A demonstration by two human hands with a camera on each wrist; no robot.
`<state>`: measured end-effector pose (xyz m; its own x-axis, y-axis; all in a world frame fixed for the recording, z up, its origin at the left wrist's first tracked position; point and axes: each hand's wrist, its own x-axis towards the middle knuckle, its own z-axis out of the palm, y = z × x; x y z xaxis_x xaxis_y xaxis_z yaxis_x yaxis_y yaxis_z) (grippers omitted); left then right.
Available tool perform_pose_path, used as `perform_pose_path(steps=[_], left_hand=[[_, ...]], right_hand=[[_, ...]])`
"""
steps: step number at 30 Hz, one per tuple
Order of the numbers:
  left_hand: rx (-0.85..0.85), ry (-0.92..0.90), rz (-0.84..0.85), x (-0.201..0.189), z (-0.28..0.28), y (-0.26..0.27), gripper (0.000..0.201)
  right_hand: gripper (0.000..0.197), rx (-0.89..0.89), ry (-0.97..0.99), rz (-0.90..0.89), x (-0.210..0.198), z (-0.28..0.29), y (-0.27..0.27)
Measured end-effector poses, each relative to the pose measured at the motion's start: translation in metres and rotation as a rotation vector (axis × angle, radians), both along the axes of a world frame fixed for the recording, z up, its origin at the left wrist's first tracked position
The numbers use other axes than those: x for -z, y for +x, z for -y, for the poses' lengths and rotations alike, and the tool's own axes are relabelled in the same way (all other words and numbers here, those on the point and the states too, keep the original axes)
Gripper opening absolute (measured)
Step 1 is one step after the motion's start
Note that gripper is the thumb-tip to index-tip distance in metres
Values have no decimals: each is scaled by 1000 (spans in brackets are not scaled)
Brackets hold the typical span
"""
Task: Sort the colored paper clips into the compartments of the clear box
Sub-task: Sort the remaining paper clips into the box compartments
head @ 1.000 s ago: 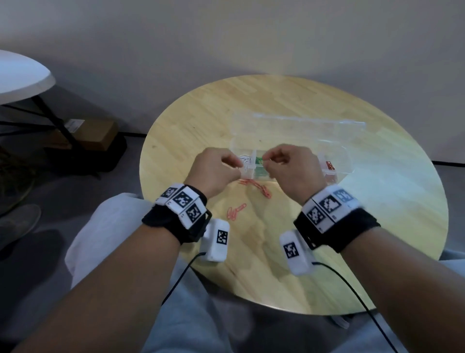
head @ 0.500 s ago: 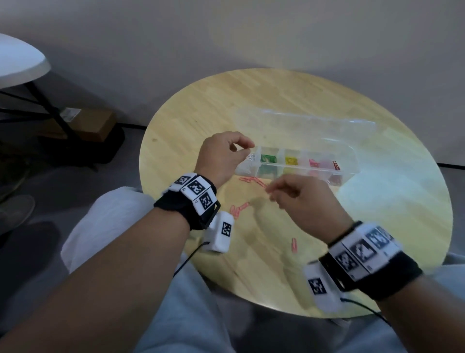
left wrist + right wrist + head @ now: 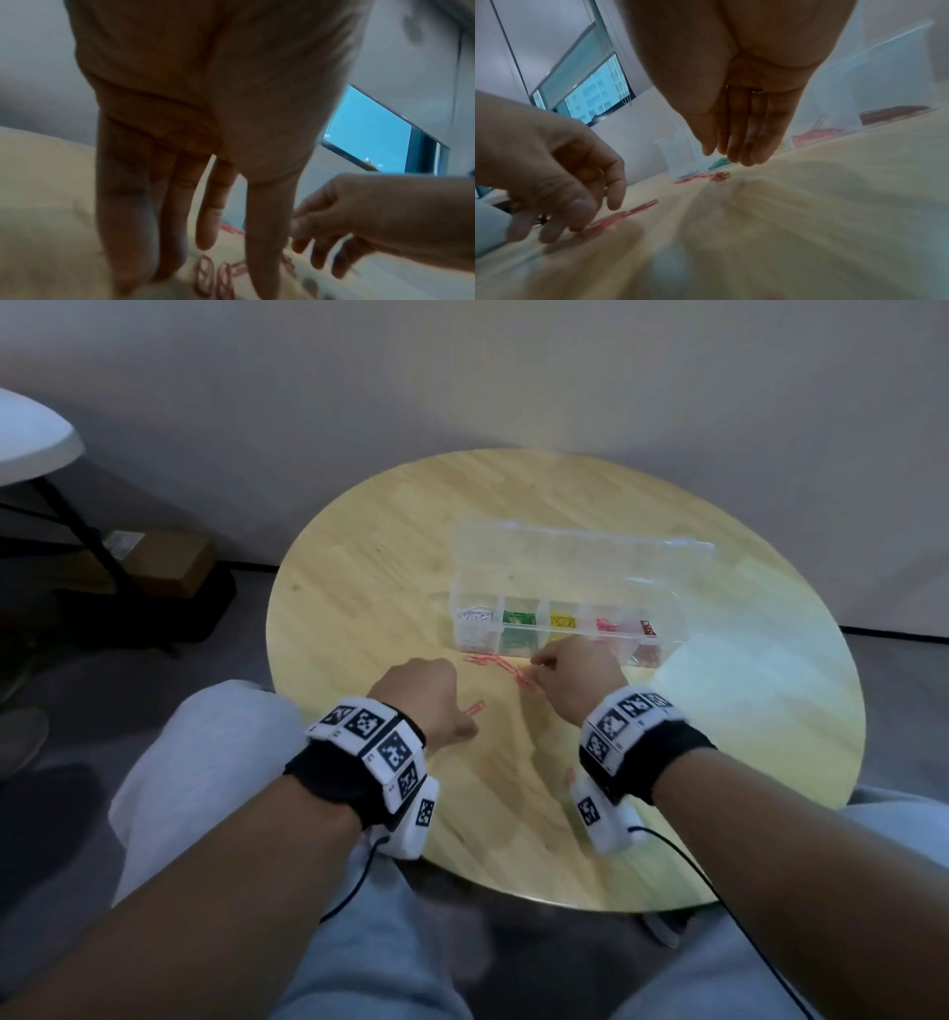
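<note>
bare table (image 3: pixel 390 588) lies left of the clear box (image 3: pixel 560 588), whose raised lid blocks the far side.

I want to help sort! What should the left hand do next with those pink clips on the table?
Probably pinch the pink clips just under the left hand. Its fingers are straight and hold nothing, and the pink compartment of the clear box is open.

No readable words, brand names or numbers show anywhere; the only signs are black-and-white square coded markers on the band of the left wrist (image 3: pixel 367 729), on the band of the right wrist (image 3: pixel 624 719), and on the small white camera units hanging beneath them.
</note>
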<state>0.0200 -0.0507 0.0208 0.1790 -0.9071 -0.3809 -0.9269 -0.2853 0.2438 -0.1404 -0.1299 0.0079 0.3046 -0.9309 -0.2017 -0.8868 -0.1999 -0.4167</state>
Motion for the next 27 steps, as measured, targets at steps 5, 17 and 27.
perform_pose_path(steps=[5, 17, 27], left_hand=[[55, -71, -59, 7, 5, -13, 15], [121, -125, -172, 18, 13, -27, 12], [147, -158, -189, 23, 16, -19, 29]], right_hand=[[17, -3, 11, -152, 4, 15, 16], [9, 32, 142, 91, 7, -4, -25], [17, 46, 149, 176, -2, -3, -42]])
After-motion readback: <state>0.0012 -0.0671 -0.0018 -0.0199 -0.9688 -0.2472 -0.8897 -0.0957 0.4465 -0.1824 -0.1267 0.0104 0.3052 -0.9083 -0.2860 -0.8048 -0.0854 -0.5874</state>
